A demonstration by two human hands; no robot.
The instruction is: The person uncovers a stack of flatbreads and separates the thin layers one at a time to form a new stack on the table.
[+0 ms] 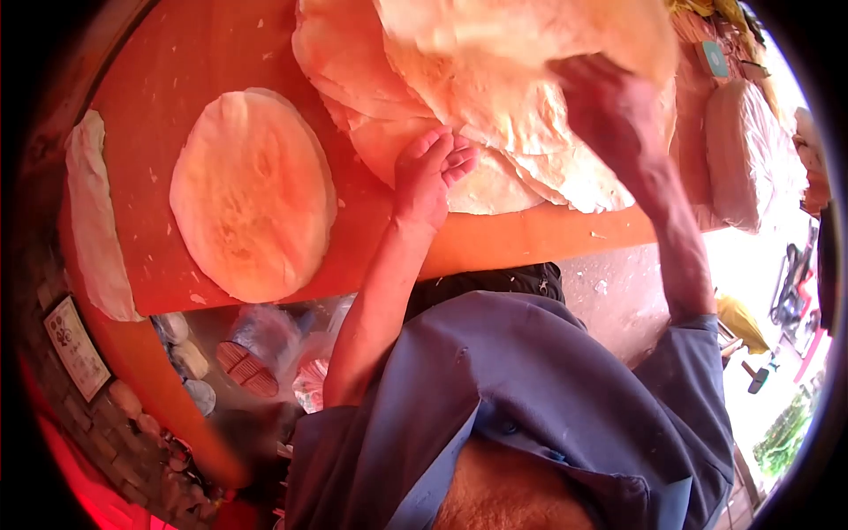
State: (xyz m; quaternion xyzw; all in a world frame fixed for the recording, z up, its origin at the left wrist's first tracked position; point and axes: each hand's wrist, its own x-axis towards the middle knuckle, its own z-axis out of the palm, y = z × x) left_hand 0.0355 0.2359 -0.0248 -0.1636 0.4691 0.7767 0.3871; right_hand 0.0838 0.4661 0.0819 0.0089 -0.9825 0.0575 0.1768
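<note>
Several thin flatbreads (503,177) lie in a loose, overlapping pile on the orange table. My right hand (614,110), smeared by motion, grips the near edge of a top flatbread (530,35), which is raised and blurred. The fingertips are partly hidden at the bread. Over the pile's near left side is my left hand (433,172), palm turned up, fingers loosely bent and apart, holding nothing. Further left, a single oval flatbread (252,194) with a browned middle rests flat on the table.
A long pale folded cloth or dough-like strip (97,221) lies along the table's left end. At the right stands a plastic-wrapped bundle (751,155), near a small white-and-green box (711,59). Plastic bags (256,353) sit below the orange table (371,252).
</note>
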